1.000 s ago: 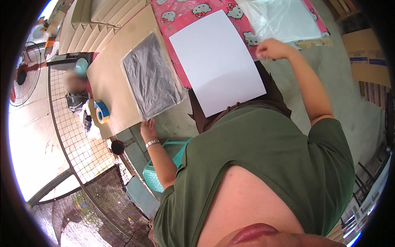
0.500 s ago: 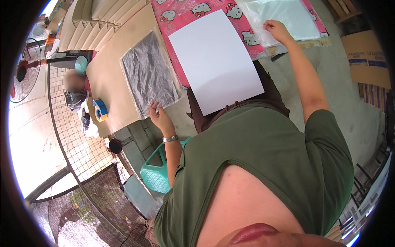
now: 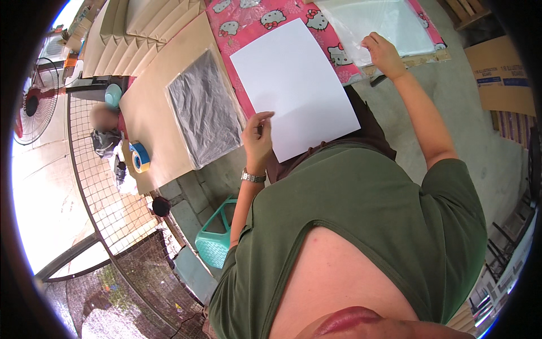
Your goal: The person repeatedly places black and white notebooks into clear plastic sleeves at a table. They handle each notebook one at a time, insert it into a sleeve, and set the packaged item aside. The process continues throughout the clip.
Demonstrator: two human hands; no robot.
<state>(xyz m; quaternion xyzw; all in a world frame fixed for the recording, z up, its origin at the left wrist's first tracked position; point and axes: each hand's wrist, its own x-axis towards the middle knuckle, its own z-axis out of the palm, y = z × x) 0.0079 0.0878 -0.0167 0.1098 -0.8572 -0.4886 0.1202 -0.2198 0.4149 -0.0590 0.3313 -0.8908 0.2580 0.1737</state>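
Observation:
A large white board (image 3: 296, 90) lies on the pink patterned table cover, its near end reaching over my lap. My left hand (image 3: 258, 138), wearing a metal-band watch, is over the board's left edge, its fingers bent and loosely apart with nothing seen in them. At the right, my right hand (image 3: 385, 55) pinches the near left edge of a clear plastic sleeve (image 3: 353, 34), one of a stack. A dark grey sheet in clear plastic (image 3: 206, 107) lies left of the board on brown paper.
Folded brown paper or card (image 3: 121, 45) is piled at the far left. Tape rolls (image 3: 139, 157) sit on the brown paper's left edge. A green plastic stool (image 3: 214, 246) stands below left. A carton (image 3: 499, 76) is at the right, and a fan (image 3: 36, 104) far left.
My left hand has moved right and up, from the grey sheet's near edge to the white board's left edge. My right hand stays at the plastic sleeves, shifted slightly nearer.

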